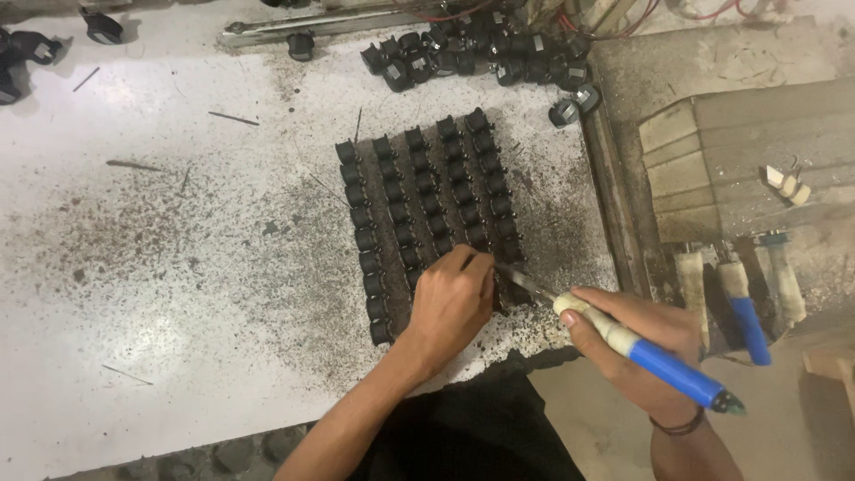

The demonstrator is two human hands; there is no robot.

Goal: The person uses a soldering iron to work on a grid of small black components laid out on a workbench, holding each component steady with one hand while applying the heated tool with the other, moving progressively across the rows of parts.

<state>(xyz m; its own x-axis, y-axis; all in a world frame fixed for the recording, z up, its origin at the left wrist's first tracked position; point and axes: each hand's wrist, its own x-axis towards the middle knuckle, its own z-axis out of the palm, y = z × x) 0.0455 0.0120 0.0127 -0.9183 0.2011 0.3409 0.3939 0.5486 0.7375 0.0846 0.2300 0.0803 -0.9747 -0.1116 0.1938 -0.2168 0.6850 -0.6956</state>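
Observation:
Several rows of small black parts (426,191) stand in a neat grid on the white, speckled table (160,267). My left hand (450,303) rests on the near end of the grid, pinching a thin wire at one part. My right hand (637,343) grips a blue-handled soldering iron (641,352), its metal tip (521,278) pointing left at the parts beside my left fingers.
A loose heap of black parts (481,53) lies at the table's far edge. Several more blue and white tool handles (744,298) stand in a holder on the right, beside worn wooden boards (730,151). Thin wire bits lie scattered on the table.

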